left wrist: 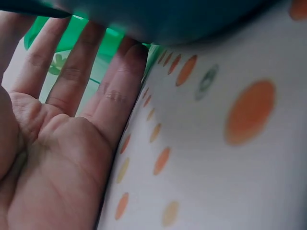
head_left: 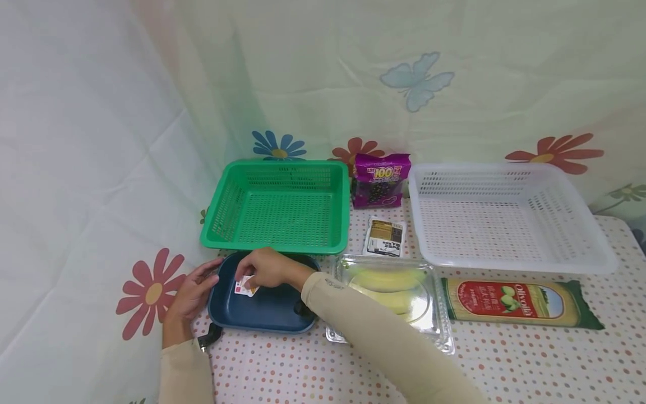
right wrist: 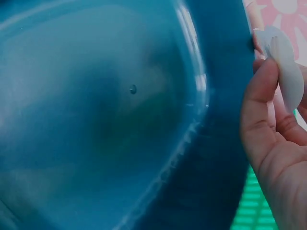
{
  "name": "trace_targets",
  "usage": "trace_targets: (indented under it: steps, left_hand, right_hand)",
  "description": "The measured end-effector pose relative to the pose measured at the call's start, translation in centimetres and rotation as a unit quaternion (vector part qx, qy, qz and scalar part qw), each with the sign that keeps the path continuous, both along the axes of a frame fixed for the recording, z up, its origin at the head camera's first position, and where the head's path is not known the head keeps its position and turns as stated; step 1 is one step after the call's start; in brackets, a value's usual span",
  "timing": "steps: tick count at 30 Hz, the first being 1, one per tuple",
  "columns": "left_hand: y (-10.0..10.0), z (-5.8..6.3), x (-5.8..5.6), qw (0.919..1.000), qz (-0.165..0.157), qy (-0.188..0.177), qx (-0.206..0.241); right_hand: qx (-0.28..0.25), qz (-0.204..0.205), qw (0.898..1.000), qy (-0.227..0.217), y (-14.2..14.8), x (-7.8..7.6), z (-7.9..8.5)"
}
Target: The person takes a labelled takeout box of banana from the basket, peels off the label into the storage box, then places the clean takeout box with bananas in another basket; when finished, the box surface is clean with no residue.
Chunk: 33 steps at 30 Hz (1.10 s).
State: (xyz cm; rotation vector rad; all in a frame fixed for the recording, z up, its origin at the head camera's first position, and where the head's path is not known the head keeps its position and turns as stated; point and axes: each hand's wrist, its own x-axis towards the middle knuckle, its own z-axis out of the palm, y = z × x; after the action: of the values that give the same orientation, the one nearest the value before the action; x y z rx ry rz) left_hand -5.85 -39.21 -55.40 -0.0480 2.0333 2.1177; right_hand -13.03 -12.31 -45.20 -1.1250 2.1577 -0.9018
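A dark blue plastic basin (head_left: 275,311) stands at the left of the table. Over its inside, my right hand (head_left: 270,268) pinches a small white packet with red and orange print (head_left: 245,286). From the right wrist, the packet (right wrist: 291,79) shows its plain pale side between thumb and fingers. My left hand (head_left: 193,293) is at the basin's left side, fingertips right at the rim. In the left wrist view the palm (left wrist: 62,148) faces the camera, fingers extended beneath the blue wall (left wrist: 163,21).
Behind the basin sits a green basket (head_left: 290,247); a white basket (head_left: 510,261) stands at right. Between them are a purple candy bag (head_left: 381,182) and a small pouch (head_left: 385,238). A clear container with bananas (head_left: 393,286) and a spaghetti pack (head_left: 520,303) lie in front.
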Motion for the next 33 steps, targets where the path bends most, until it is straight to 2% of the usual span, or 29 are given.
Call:
trace_targets:
  steps: [10, 16, 21, 33]
  left_hand:
    - [-0.3, -0.4, 0.1, 0.9995, -0.022, 0.022, 0.010]
    - [-0.3, -0.6, 0.1, 0.9996, -0.018, 0.021, 0.005]
    - [-0.4, -0.6, 0.2, 0.9998, -0.010, 0.015, -0.008]
    - [-0.2, -0.2, 0.2, 0.9996, -0.010, 0.015, -0.022]
  right_hand:
    - [0.040, -0.024, 0.999, 0.005, -2.5, 0.3, -1.7]
    - [0.069, -0.032, 0.997, 0.010, -3.3, -0.1, -3.5]
    - [0.070, -0.052, 0.996, 0.014, -3.7, -0.3, -4.7]
    - [0.113, -0.116, 0.986, 0.050, -4.7, 0.4, -5.7]
